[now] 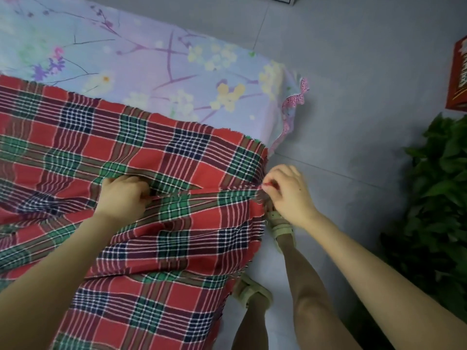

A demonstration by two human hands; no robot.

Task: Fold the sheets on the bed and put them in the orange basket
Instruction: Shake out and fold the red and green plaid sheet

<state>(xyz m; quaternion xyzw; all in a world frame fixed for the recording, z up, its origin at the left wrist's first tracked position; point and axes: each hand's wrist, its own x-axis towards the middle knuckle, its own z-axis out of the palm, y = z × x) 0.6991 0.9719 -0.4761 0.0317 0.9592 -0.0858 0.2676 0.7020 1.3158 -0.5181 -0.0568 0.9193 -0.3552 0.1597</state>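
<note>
- Head view: a red cardboard box [457, 79] lies well off the bed's right side; its pale print is too blurred to read.
- The red woven plaid sheet with green and navy checks [156, 152] lies spread over the near part of the bed [151, 54], rumpled into a ridge, its frayed edge at the bed's right side.
- The bed wears smooth lilac floral cloth.
- The left hand [123, 195] has its fingers curled tight round a bunched fold of the sheet, on the bed.
- The right hand [288, 193] pinches the sheet's frayed edge at the bed's right side.
- A leafy green plant [439, 193] stands right of the bed.
</note>
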